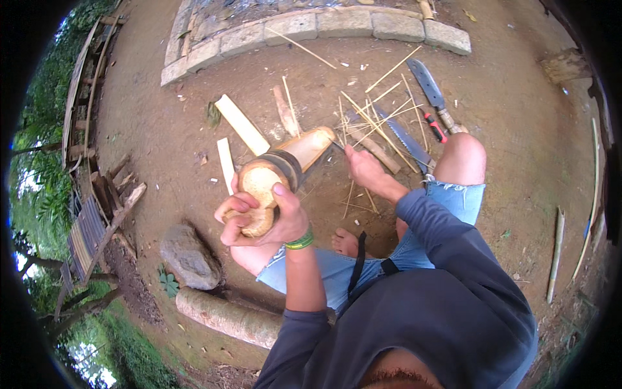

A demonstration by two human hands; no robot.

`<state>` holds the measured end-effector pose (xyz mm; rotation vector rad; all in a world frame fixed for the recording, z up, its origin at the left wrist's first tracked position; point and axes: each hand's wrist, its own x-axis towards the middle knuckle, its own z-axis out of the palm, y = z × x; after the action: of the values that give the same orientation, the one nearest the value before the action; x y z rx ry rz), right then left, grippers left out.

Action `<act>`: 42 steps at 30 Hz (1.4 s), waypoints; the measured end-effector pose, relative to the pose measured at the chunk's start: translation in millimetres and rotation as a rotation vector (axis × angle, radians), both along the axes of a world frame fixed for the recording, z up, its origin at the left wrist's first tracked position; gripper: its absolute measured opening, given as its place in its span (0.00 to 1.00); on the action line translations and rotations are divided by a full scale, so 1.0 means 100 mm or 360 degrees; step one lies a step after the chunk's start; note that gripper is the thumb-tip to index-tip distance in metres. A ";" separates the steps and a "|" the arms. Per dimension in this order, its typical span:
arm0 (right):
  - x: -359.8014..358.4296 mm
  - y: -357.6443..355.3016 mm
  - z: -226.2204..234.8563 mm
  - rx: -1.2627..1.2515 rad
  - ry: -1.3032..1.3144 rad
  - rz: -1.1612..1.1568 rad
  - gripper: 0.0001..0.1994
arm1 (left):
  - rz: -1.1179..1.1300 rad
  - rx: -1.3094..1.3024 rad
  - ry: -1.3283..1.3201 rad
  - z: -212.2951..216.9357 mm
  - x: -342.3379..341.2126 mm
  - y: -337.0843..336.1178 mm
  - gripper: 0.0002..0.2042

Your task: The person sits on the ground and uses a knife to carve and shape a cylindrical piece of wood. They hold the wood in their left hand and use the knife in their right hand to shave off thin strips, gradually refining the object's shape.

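Observation:
My left hand [272,217] is wrapped round a thick piece of bamboo [310,150] with dark bands and pale, rounded cut ends toward me. Its far part is split open like a trough and slants away to the right. My right hand [368,170] is closed beside the trough's far end. From its fingers a thin, dark, blade-like tool reaches to the bamboo's tip; most of the tool is hidden by the fist. Beyond my right hand lie a saw [409,141] with a toothed blade, a red-and-black handle [435,128] and a machete [426,84].
Thin bamboo sticks [382,120] lie scattered on the dirt ahead, with flat pale strips [243,123] to their left. A stone-block border [291,27] runs across the far side. At my left are a large rock [189,256] and a log [227,316].

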<state>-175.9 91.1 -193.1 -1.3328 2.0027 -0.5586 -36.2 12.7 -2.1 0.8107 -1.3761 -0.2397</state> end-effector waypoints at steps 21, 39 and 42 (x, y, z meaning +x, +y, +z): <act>-0.22 -0.19 -0.78 0.0073 -0.0286 -0.0048 0.10 | 0.0027 0.0040 0.0166 0.07 0.05 -0.25 0.27; 0.00 -0.01 -0.66 -0.0009 0.0029 -0.0057 0.10 | -0.0212 0.0033 0.0132 -0.01 0.19 -0.04 0.27; 0.00 -0.08 -0.63 0.0182 -0.0110 -0.0067 0.11 | -0.0098 0.0059 0.0087 -0.04 0.26 -0.06 0.27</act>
<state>-175.9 82.7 -255.8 -1.1899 1.9795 -0.4944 -10.6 6.5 -6.5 0.7877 -1.3495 -0.3336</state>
